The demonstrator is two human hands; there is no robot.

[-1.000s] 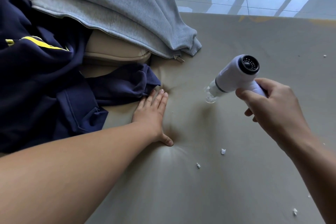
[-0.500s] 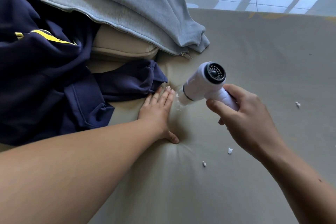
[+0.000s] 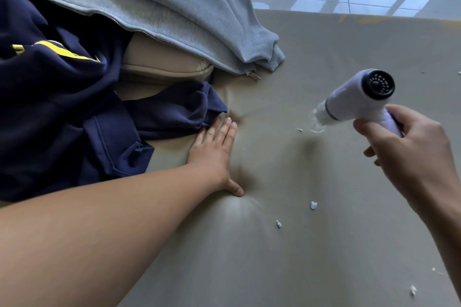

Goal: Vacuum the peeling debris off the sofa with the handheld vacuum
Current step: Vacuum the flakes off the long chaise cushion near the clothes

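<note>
One white handheld vacuum (image 3: 349,102) is gripped by the right hand (image 3: 409,154), fingers curled round its handle. Its clear nozzle (image 3: 318,122) tilts down toward the left hand (image 3: 214,154), close over the beige sofa (image 3: 274,269); whether the rim touches the fabric cannot be told. A tiny white flake (image 3: 299,130) lies just beside the nozzle, on the left-hand side. Two larger flakes (image 3: 313,205) lie between the hands, nearer the person than the vacuum, and another scrap (image 3: 413,289) lies beneath the right forearm. The left hand is spread flat with straight fingers, pressing the seat so it dimples round the thumb. Its fingertips touch the cuff of a navy garment (image 3: 62,119) heaped beyond the left arm. Past that, a grey zip hoodie (image 3: 162,7) drapes over a beige cushion (image 3: 162,65).
</note>
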